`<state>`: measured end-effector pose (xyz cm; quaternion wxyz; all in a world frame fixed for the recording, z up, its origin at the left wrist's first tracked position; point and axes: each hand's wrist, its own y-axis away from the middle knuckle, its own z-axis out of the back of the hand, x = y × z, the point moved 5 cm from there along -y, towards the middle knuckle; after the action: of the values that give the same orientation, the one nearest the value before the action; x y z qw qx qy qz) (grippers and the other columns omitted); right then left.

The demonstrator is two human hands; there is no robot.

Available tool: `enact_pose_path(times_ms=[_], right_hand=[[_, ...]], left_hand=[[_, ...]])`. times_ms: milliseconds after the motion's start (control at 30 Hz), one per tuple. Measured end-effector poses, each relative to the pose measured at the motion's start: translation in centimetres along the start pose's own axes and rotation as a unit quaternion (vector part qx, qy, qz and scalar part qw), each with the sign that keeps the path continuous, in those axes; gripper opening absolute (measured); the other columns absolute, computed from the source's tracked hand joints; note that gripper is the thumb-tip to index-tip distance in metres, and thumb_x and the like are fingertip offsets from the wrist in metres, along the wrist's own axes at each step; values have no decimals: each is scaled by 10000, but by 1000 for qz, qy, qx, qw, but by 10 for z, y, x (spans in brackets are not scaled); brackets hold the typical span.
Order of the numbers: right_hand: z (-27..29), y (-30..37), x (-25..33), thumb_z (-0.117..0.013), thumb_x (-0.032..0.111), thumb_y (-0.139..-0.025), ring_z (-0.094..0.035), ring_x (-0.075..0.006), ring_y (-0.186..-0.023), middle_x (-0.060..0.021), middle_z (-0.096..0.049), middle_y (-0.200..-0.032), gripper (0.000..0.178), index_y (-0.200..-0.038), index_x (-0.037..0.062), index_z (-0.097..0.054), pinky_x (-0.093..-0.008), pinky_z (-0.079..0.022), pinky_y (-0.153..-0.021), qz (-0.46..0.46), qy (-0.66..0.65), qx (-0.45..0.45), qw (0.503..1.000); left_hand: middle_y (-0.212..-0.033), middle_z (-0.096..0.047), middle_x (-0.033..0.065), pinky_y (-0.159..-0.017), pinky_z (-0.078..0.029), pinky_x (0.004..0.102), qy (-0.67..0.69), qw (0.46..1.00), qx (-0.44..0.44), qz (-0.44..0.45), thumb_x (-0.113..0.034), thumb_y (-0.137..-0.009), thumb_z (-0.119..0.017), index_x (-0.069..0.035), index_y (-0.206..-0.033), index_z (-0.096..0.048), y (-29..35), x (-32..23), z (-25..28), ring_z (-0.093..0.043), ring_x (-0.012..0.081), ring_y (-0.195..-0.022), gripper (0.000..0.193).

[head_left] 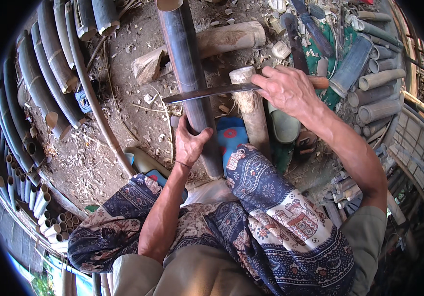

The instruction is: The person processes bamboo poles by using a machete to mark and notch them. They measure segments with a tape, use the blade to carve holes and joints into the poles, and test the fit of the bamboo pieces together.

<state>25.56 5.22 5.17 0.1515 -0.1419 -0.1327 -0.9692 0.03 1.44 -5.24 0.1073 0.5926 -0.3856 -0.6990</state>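
Note:
A dark bamboo tube (185, 54) stretches away from between my knees, its far end open and pale. My left hand (191, 142) is wrapped round its nearer half, with the thumb on top. In my right hand (286, 89) is a long knife (212, 92), gripped at its brown wooden handle. The blade points left and crosses over the tube; whether it touches the surface I cannot tell. Beneath the right hand, an upright wooden post (250, 106) with a pale, worn top stands close to the blade.
A short log (229, 39) lies behind the tube among wood chips. Long bamboo poles (37, 81) lie at the left, and cut bamboo pieces (380, 91) are stacked at the right. More blades, including one with a dark handle (315, 32), rest at the far right. A green slipper (285, 126) is near the post.

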Motion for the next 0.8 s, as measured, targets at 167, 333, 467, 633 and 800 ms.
enact_pose_path(times_ms=[167,333,467,633,800], right_hand=[[1,-2,0,-719,160,-760,-613,-271,-772,-66,-537,-810,244,-972,105,-611,-391,-538,-660,3,9,-1,1000],[3,-6,2,-689,210,-805,-651,-262,-817,-64,-615,-832,174,-953,129,-646,-386,-558,-706,-12,20,20,1000],[5,-4,-4,-688,203,-806,-648,-262,-810,-57,-604,-827,167,-950,130,-644,-385,-556,-695,-9,10,11,1000],[-2,4,-21,-686,202,-818,-642,-260,-790,-54,-589,-823,158,-953,134,-640,-384,-553,-698,-8,-1,28,1000],[14,38,-45,-643,211,-890,-621,-298,-772,-96,-608,-843,235,-1092,92,-643,-386,-504,-701,-28,-44,57,997]], left_hand=[[-1093,-626,189,-892,-499,351,-34,998,-43,-21,-283,-716,-829,81,-1242,-467,3,3,-4,-610,221,-1020,734],[-1049,-630,179,-867,-500,380,-181,974,-130,-31,-370,-655,-867,81,-1206,-507,7,5,-2,-620,259,-954,799],[-1025,-663,168,-876,-505,361,-112,989,-88,-31,-302,-700,-838,77,-1194,-530,5,1,-2,-640,229,-946,695],[-1081,-658,148,-923,-479,354,-24,999,13,-21,-243,-718,-773,63,-1235,-535,0,-6,3,-625,219,-996,646],[-1126,-644,152,-944,-464,353,10,1000,22,16,-272,-706,-804,67,-1256,-520,4,-1,8,-612,226,-1020,705]])
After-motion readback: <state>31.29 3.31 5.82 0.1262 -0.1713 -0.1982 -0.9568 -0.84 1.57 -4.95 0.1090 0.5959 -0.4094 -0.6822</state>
